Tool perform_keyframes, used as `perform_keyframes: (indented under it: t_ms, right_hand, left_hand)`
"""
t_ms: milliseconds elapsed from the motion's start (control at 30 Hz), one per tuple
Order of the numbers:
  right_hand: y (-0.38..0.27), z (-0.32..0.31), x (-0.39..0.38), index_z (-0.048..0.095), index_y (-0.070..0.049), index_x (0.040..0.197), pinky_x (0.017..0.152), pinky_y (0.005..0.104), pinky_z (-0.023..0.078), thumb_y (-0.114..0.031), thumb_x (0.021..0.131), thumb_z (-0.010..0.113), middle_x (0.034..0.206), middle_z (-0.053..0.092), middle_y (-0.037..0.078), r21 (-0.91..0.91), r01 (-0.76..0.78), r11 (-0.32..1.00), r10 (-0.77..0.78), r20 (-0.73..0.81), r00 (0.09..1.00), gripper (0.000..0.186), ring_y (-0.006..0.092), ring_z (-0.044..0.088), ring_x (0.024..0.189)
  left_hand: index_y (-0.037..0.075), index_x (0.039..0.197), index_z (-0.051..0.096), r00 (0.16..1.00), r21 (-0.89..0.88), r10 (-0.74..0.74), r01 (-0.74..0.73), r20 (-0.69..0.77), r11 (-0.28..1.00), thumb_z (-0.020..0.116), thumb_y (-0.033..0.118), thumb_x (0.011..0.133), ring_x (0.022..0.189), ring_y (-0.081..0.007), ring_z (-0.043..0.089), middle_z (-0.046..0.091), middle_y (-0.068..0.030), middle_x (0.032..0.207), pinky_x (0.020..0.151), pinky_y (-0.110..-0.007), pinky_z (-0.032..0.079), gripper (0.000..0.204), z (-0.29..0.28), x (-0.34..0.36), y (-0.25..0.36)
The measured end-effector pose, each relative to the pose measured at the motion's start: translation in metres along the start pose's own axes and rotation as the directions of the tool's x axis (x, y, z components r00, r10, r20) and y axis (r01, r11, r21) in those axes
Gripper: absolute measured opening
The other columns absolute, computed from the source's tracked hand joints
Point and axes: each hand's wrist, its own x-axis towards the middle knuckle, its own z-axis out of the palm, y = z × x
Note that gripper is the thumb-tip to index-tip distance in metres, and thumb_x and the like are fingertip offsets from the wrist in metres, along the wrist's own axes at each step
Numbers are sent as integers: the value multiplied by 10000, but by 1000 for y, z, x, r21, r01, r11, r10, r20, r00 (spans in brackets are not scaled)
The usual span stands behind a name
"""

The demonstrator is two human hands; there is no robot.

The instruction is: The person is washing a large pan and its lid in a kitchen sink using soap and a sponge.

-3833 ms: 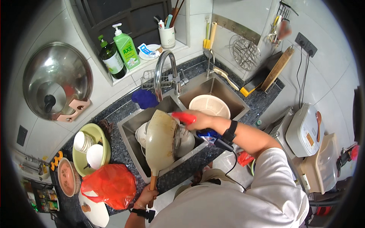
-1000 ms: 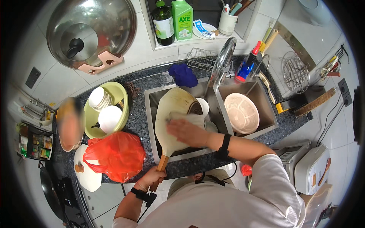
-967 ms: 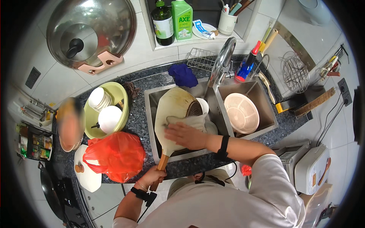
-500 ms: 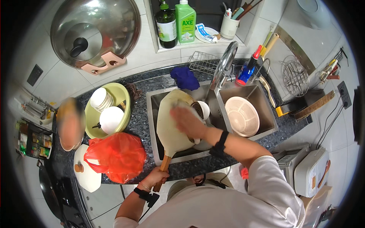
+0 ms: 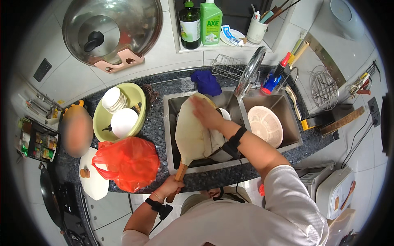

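On counter (image 5: 156, 119) at left: tub (image 5: 99, 130) with bowls (image 5: 125, 124), then bag (image 5: 129, 166). Left hand (image 5: 168, 187): fingers wrapped around handle (image 5: 180, 172). Next, pan (image 5: 189, 137), over left half of sink (image 5: 235, 107); judged stiff, rather heavy, slick if wet, best held at handle with far rim steadied. Right hand (image 5: 209, 115): laid flat on pan's far part; whether gripping anything underneath, cannot tell. Farthest right: colander (image 5: 265, 127) in sink's other half.

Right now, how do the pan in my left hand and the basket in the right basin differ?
The pan has a wooden handle; the basket shows none. The pan's surface is solid; the basket's is full of small openings. Your left hand grips the pan; no hand touches the basket in the right basin. Both are pale.
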Motion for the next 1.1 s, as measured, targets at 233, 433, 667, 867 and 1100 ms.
perform_keyframes:
  t_ms: [233,433,667,867,1100]
  right_hand:
    - [-45,1,-7,358,-43,1323,1040,400,274,-222,849,511,1314,413,158,93,74,993,-87,147,985,529,304,385,1213]
    - [-77,3,-3,451,-74,1251,1039,391,280,-229,846,528,1270,459,103,2,468,884,-457,227,860,440,250,405,1208]
    - [1,10,28,496,-17,1187,1021,389,306,-241,875,454,1201,518,130,163,4,987,-5,5,1000,387,286,448,1170]
    - [70,17,16,502,17,1173,1019,392,310,-278,923,355,1320,425,205,227,-369,902,361,75,929,413,308,418,1210]
    - [-10,9,-10,468,-3,1210,1041,404,287,-219,916,418,1265,462,171,174,-19,985,34,-86,996,369,308,386,1234]
  left_hand:
    - [33,786,469,999,22,-17,17,-33,1000,573,-3,741,451,-144,441,446,-32,594,416,-283,365,119,5,-1,-3]
    - [25,792,476,999,17,13,-12,-39,1000,575,-9,739,459,-137,449,448,-27,599,420,-275,370,117,3,2,-7]
    - [19,794,491,996,8,32,-32,-86,999,581,-1,732,444,-126,456,455,-26,586,401,-263,368,112,4,7,-7]
    - [23,786,491,996,108,42,-34,-75,994,585,7,732,444,-120,452,461,-21,580,400,-263,363,110,5,8,1]
    - [29,810,480,999,206,0,10,-46,979,566,-13,747,459,-131,461,458,-24,613,416,-271,372,114,3,5,0]
